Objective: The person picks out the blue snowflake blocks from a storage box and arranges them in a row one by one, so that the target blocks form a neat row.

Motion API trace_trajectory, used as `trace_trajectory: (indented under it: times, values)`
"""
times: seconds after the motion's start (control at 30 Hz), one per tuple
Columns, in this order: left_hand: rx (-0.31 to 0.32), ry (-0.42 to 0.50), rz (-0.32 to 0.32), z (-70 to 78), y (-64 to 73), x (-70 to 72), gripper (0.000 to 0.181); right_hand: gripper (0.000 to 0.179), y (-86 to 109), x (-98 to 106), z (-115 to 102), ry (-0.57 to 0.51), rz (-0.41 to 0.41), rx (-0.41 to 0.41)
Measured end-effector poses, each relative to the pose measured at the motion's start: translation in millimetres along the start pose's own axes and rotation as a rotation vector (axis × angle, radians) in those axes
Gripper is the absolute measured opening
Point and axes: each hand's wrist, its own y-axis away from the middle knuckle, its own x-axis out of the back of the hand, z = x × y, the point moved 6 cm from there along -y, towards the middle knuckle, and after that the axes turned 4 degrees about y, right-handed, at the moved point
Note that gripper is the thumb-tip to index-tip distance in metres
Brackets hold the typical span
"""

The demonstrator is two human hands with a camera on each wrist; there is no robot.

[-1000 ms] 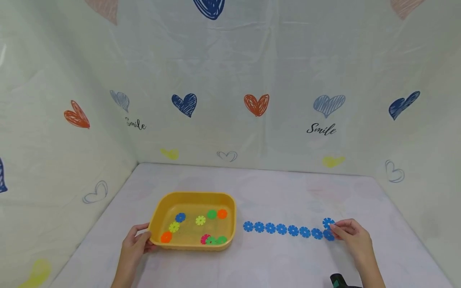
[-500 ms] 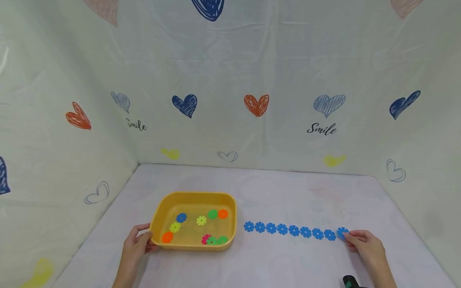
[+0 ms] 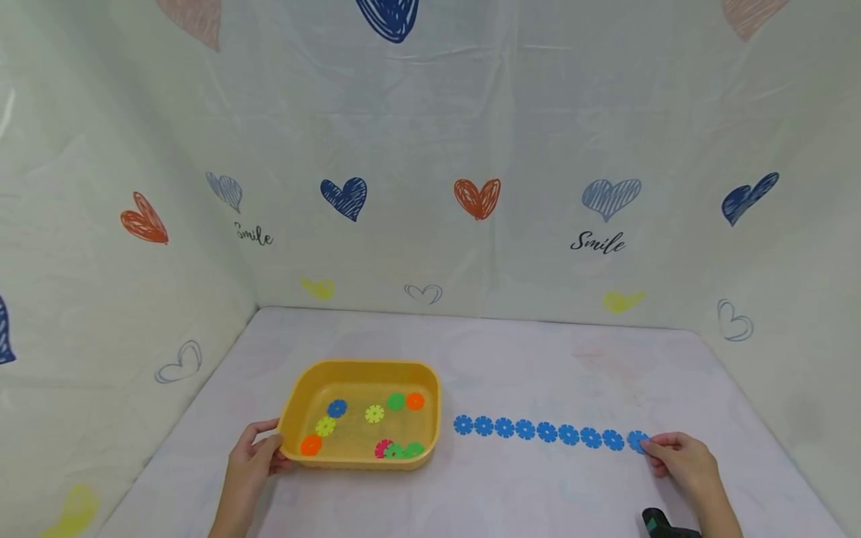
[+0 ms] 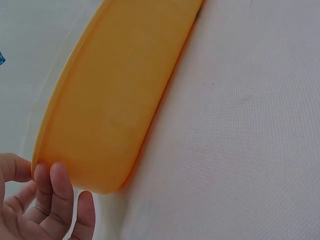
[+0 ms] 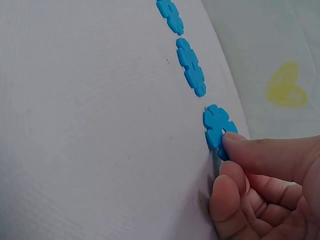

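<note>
My right hand (image 3: pixel 686 459) pinches a blue snowflake disc (image 5: pixel 216 125) between thumb and fingers. It is at the right end of a row of several blue snowflake discs (image 3: pixel 547 432), a small gap from its neighbour (image 5: pixel 191 67). With my left hand (image 3: pixel 249 463) I grip the left end of a yellow tray (image 4: pixel 105 110), thumb at the rim and fingertips against the outer wall. Inside the tray lie one blue disc (image 3: pixel 337 408), yellow discs (image 3: pixel 374 413), orange discs (image 3: pixel 415 401), green discs (image 3: pixel 414 450) and a pink disc (image 3: pixel 383 448).
The white-covered table (image 3: pixel 525 493) carries the tray at centre left and the row to its right. Behind it hangs a pale curtain (image 3: pixel 417 112) printed with hearts. A black device (image 3: pixel 662 524) shows by my right wrist.
My right hand has moved the pinched blue disc from above the row's last disc to the row's right end, slightly nearer me. My left hand has stayed on the tray.
</note>
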Motion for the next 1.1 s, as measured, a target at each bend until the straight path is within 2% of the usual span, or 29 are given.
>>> trace_trajectory:
  times: [0.23, 0.43, 0.6, 0.93, 1.1]
  values:
    - [0.008, -0.004, -0.006, -1.5, 0.0, 0.3, 0.041, 0.043, 0.1, -1.5, -1.8, 0.059, -0.027, -0.013]
    - [-0.001, -0.001, 0.0, 0.6, 0.9, 0.4, 0.04, 0.035, -1.6, -1.5, -7.6, 0.091, -0.029, 0.002]
    - [-0.002, 0.001, -0.001, 0.8, 0.5, -0.1, 0.04, 0.031, -2.9, -4.2, -7.1, 0.109, -0.034, -0.02]
    - [0.0, 0.005, -0.014, -2.9, -0.2, 0.0, 0.041, 0.03, -3.7, -8.3, -6.6, 0.136, -0.011, -0.058]
    - [0.005, 0.0, -0.01, -2.3, 0.1, 0.1, 0.041, 0.032, -2.3, -9.2, -9.1, 0.154, -0.008, -0.051]
